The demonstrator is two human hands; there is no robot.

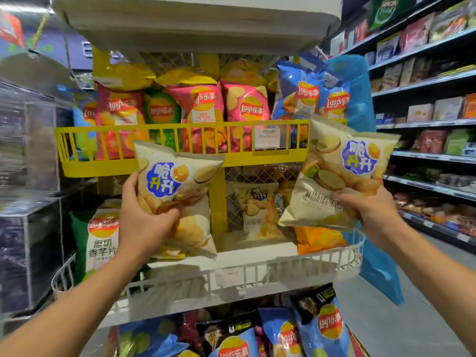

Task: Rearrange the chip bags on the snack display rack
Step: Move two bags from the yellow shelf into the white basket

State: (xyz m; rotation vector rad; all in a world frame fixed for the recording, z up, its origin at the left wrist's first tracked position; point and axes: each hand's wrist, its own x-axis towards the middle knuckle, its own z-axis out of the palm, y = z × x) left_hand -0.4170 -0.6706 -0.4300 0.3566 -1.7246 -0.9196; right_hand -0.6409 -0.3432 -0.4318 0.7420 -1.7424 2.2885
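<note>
My left hand (144, 222) grips a cream chip bag with a blue logo (175, 173) by its lower edge, held upright in front of the yellow shelf rail (180, 143). My right hand (371, 210) holds a second cream bag of the same kind (342, 173), tilted, off the right end of the rack. Behind them on the white middle shelf (257, 258) stand another cream bag (255, 202), an orange bag (319, 239) and a green-and-white Lay's bag (100, 243). Pink, red, green and blue Lay's bags (247, 106) fill the yellow shelf.
Blue and black chip bags (322, 325) crowd the bottom tier. A white shelf (195, 19) overhangs at the top. A blue hanging bag (360, 104) sits on the rack's right side. Store shelving (432, 124) lines the aisle at right; clear boxes (31, 150) stand left.
</note>
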